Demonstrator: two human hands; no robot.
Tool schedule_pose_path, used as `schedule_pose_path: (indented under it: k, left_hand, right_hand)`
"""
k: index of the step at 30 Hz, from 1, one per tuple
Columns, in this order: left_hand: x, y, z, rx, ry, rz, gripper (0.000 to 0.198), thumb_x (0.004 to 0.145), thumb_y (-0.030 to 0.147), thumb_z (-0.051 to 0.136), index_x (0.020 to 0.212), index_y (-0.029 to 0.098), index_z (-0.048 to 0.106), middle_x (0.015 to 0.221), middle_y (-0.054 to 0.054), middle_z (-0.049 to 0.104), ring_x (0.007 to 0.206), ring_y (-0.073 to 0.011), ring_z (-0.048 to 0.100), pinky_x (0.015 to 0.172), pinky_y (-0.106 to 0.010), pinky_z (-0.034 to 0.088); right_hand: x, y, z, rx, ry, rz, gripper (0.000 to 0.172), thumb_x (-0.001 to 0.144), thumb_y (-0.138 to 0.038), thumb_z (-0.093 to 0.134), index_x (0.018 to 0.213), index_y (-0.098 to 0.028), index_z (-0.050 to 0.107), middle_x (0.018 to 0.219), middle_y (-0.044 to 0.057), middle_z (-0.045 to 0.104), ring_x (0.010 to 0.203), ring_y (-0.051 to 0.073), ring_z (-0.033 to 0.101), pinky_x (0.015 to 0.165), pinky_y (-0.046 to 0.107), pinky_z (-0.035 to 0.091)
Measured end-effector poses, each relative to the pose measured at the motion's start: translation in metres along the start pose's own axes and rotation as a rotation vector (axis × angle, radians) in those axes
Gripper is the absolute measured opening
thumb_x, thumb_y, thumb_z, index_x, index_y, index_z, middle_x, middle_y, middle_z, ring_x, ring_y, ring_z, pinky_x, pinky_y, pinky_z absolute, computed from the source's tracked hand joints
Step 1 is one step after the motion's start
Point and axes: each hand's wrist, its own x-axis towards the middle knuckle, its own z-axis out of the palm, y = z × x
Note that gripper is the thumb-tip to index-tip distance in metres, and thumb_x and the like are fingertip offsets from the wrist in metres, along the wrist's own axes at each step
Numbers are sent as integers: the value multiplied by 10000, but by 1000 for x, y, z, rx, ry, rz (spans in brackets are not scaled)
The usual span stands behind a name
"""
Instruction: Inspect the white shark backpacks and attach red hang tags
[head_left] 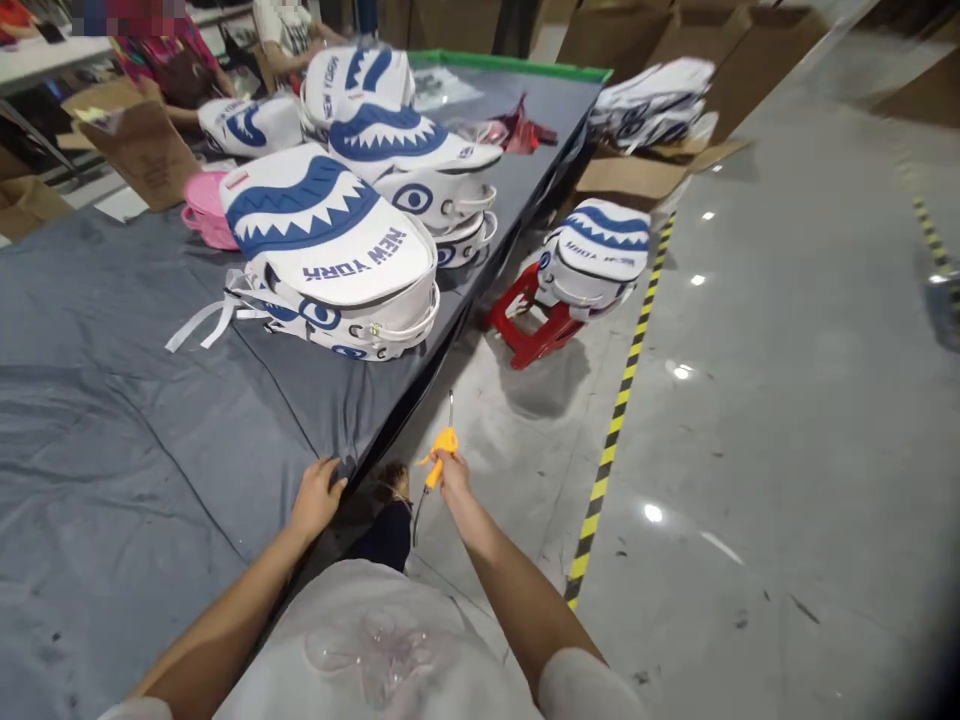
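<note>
In my right hand [455, 480] is a yellow air blow gun [447, 440], its thin metal nozzle pointing forward and a hose trailing below it. The gun is over the floor, to the right of the table edge. My left hand [316, 502] rests at the edge of the cloth-covered table [150, 420], fingers apart and holding nothing. Ahead of it, white backpacks [330, 240] with blue patterns and "NEW YORK" lettering lie stacked on the table. A pink bag [210, 210] is partly hidden behind the front backpack.
Right of the table, another white backpack [600, 245] sits on a red stool [536, 335]. Behind it, more backpacks [660, 100] lie over an open cardboard box [622, 178]. Yellow-black tape [619, 410] runs along the floor. Two people [176, 65] are at the far left.
</note>
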Motion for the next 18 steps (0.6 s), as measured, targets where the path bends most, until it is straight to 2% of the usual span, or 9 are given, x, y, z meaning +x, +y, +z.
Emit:
schedule_pose_path:
  k: [3,5,8,11,14,16,18]
  left_hand:
    - [42,13,11,36,-53,-1,389,893,288,518,1232,142,640,1369,-146,568,1330,-285,477,1179,-503,348]
    - [61,22,20,57,-99,24,380,887,302,524,1212,161,661,1335,-133,599,1289,-273,523,1154,-487,393]
    - [77,26,29,88,-122,50,358,898,343,507,1176,205,683,1270,-115,640,1232,-262,574,1112,-485,445]
    - [86,22,26,126,-126,-3,359,904,387,480,1156,242,690,1244,-103,664,1207,-261,607,1087,-472,477]
    - [95,22,21,178,-178,-93,362,901,410,458,1155,298,691,1238,-77,676,1208,-253,619,1081,-435,491]
    - [106,35,22,225,-229,-150,386,888,371,446,1182,299,684,1253,-84,671,1220,-256,614,1086,-425,485]
    - [123,66,27,261,-310,-210,419,845,319,488,1216,267,677,1280,-103,660,1242,-274,599,1101,-435,467]
  right_hand:
    - [74,-21,46,-48,53,-101,189,937,-285,612,1056,-139,614,1027,41,660,852,146,631,752,305,530]
    - [118,-28,73,-85,48,-134,250,945,-283,596,1157,-151,583,1116,54,641,912,156,627,796,321,524]
    - [165,-19,94,-165,0,-89,270,946,-284,591,1183,-157,570,1107,47,629,914,156,616,816,329,513]
    - [185,5,91,-269,-95,58,177,926,-276,629,1048,-148,616,960,21,634,832,149,609,791,335,517]
    - [187,25,78,-358,-206,212,133,914,-273,655,942,-145,632,879,7,631,786,141,610,768,331,526]
    - [186,25,68,-396,-262,275,137,914,-278,658,921,-142,635,879,9,639,791,141,619,768,330,534]
    - [189,9,55,-402,-302,296,159,920,-296,655,936,-138,638,906,18,650,810,146,632,771,333,544]
